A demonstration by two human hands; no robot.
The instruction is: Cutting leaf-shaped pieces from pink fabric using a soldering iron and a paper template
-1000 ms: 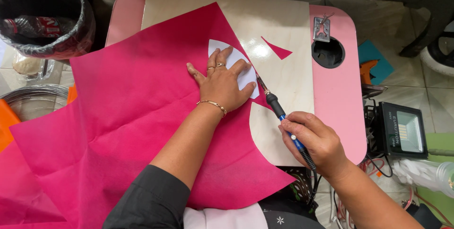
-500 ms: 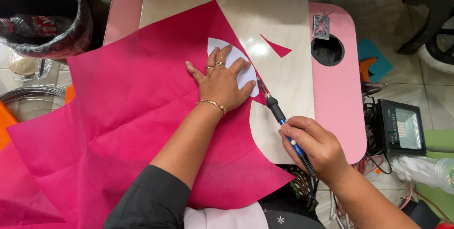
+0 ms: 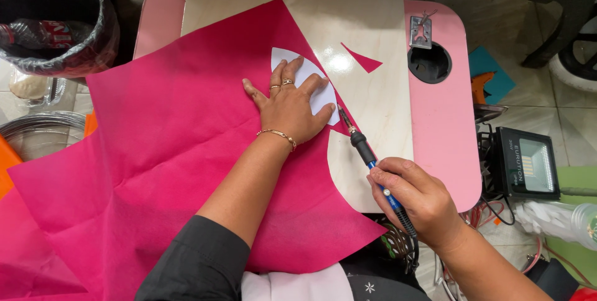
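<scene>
The person's left hand [image 3: 291, 109] lies flat on a white paper template [image 3: 311, 83], its fingers [image 3: 281, 74] spread and released, gripping nothing, only pressing the template down onto a large sheet of pink fabric [image 3: 174, 170] that covers the left part of the desk [image 3: 373, 33]. The right hand [image 3: 418, 200] has its fingers clenched around the blue handle of a hot cutting pen [image 3: 367, 155], whose tip meets the fabric at the lower right edge of the template, just beside the left thumb.

Compared with a second ago, the tip has crept a little further up along the template's curved edge, and the right hand has drawn closer to the template; the left hand has kept its place on the template. The curved cut below the template therefore looks slightly longer, and bare desk shows through the opening to the lower right of the template. It seems the outline is partly traced, with the upper curve of the template not yet cut.

A small pink scrap [image 3: 362, 60] lies to the upper right of the template, apart from the sheet.
</scene>
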